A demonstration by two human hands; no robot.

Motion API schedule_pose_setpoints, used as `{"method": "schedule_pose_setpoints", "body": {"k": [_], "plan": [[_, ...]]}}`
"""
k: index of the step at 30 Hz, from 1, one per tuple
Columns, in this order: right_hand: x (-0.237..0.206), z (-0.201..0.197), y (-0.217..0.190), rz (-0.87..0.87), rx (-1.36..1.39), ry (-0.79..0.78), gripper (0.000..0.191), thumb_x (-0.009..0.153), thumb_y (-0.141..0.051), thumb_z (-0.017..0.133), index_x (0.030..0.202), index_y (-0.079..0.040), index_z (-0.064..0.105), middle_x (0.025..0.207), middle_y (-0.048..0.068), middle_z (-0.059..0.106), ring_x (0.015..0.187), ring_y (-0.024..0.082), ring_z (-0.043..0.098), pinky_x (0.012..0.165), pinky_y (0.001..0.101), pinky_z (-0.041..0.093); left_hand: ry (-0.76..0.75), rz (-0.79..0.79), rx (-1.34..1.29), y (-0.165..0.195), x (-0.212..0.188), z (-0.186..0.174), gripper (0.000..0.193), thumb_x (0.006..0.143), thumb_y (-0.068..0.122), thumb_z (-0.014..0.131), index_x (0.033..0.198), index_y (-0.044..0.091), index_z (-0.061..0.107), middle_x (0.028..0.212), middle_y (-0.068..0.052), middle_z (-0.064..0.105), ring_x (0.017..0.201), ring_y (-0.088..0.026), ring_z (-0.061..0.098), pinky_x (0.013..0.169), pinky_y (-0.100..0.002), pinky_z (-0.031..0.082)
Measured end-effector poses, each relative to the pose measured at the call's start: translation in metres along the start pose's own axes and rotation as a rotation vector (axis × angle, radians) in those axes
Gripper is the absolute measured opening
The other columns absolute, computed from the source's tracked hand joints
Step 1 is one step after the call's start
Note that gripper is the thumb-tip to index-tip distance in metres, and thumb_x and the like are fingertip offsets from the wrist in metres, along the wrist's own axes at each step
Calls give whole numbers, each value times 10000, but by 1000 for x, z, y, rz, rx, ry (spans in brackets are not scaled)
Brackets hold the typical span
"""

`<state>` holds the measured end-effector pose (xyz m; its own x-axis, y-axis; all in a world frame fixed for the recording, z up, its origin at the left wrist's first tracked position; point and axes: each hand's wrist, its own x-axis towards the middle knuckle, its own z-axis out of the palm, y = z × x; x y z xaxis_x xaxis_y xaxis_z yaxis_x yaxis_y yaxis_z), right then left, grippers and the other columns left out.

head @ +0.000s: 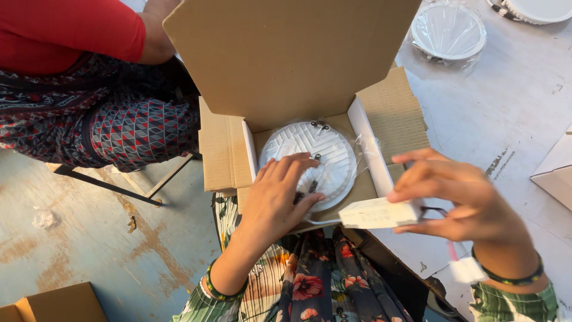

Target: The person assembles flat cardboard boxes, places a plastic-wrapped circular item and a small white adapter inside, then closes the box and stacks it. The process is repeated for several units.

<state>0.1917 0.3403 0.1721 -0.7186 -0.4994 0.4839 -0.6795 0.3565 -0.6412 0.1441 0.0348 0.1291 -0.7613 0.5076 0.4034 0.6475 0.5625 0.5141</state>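
Worn grey tabletop (512,113) fills the right of our view, and a scuffed, rust-stained floor (89,238) lies to the left.

At the centre, we see a round white lamp (319,158) lying back-up in an open cardboard box (286,65), which rests half on our lap and half against the table edge. Thin plastic wrap shows around the lamp's rim. Its ribbed back faces us, with a small metal clip at its twelve o'clock edge.

Our left hand (277,197) lies flat on the lamp at its seven o'clock side, fingers spread and pressing down, clasping nothing. Our right hand (462,194), at three o'clock from the lamp, pinches a small white rectangular driver block (380,213) between thumb and fingers, just outside the box's right wall. A white cable runs from the block's left end back toward the lamp, and darker wires leave its right end under our palm. Both wrists wear dark green bangles.

The box lid stands up at twelve o'clock, hiding what lies behind it. At one o'clock on the table sits another round lamp in clear wrap (448,31), with a further white round piece (536,9) at the top right corner. Another carton's corner (554,173) enters at three o'clock.

At ten o'clock another person in a red top (71,30) and patterned skirt sits on a stool. A cardboard box (56,304) lies on the floor at eight o'clock.
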Motion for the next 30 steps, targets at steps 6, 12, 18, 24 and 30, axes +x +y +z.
{"method": "schedule_pose_setpoints", "body": {"k": [6, 12, 18, 24, 30], "plan": [[14, -16, 41, 276, 83, 37, 404, 729, -67, 859, 1115, -56, 739, 974, 42, 765, 830, 125, 736, 737, 256, 582, -115, 177, 55, -11, -4, 5, 324, 912, 372, 710, 1118, 123, 696, 1284, -41, 659, 1310, -287, 563, 1105, -480, 403], [22, -25, 66, 692, 153, 155, 414, 836, -4, 790, 1245, -7, 726, 1014, 117, 771, 835, 144, 694, 590, 287, 525, -114, 134, 43, -11, -5, 7, 223, 864, 335, 744, 1017, 175, 723, 1217, 36, 682, 1232, -221, 612, 1054, -412, 456], [-10, -42, 39, 482, 18, 269, 313, 898, -3, 756, 1203, 4, 686, 1031, 116, 739, 930, 153, 724, 775, 253, 574, -153, 26, 60, -5, -3, 5, 288, 826, 375, 786, 1012, 164, 723, 1032, 16, 657, 980, -224, 602, 794, -397, 440], [-34, -56, 24, 442, 35, 544, 282, 906, -55, 689, 1176, -7, 621, 1096, 74, 690, 980, 121, 701, 919, 231, 587, -32, 88, -23, 1, -2, 3, 431, 861, 415, 782, 1180, 145, 679, 1148, -15, 640, 1042, -243, 583, 871, -401, 443], [-31, -40, 20, 368, -33, 687, 256, 1053, -14, 751, 1243, 16, 582, 1154, 115, 694, 1035, 143, 699, 992, 243, 581, 7, 170, -12, -4, -3, 5, 427, 837, 415, 770, 1157, 147, 682, 1185, -20, 645, 1143, -261, 583, 979, -423, 432]]}}
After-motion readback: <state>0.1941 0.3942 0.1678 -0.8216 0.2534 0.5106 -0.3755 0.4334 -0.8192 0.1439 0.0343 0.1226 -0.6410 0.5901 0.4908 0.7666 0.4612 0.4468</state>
